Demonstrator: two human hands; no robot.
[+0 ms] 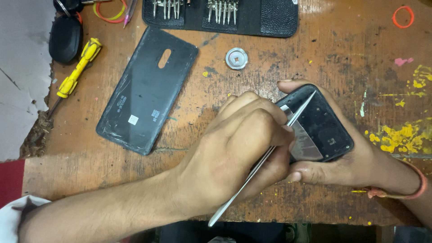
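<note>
Between the fingers of the left hand (234, 148), closed tight, runs a thin metal tool (265, 157), its tip lying slantwise over the open phone (317, 126). Under and around that phone curls the right hand (355, 166), thumb along the near edge and fingertips over the far edge, gripping it just above the desk (315, 58). The phone's exposed inside is black, with a pale grey, shiny panel beside the tool's shaft. A reddish thread band (416, 189) circles the right wrist.

Left of the left hand, well apart, lies a black back cover (146, 90), flat and tilted, with an oval cut-out near its far end and small white labels near its lower half. Beyond the hands sits a small round metal cap (236, 58). Farther off, a black open case (225, 15) holds rows of metal bits. Far left lies a yellow screwdriver (76, 69), a black key fob (65, 38) beyond it.
</note>
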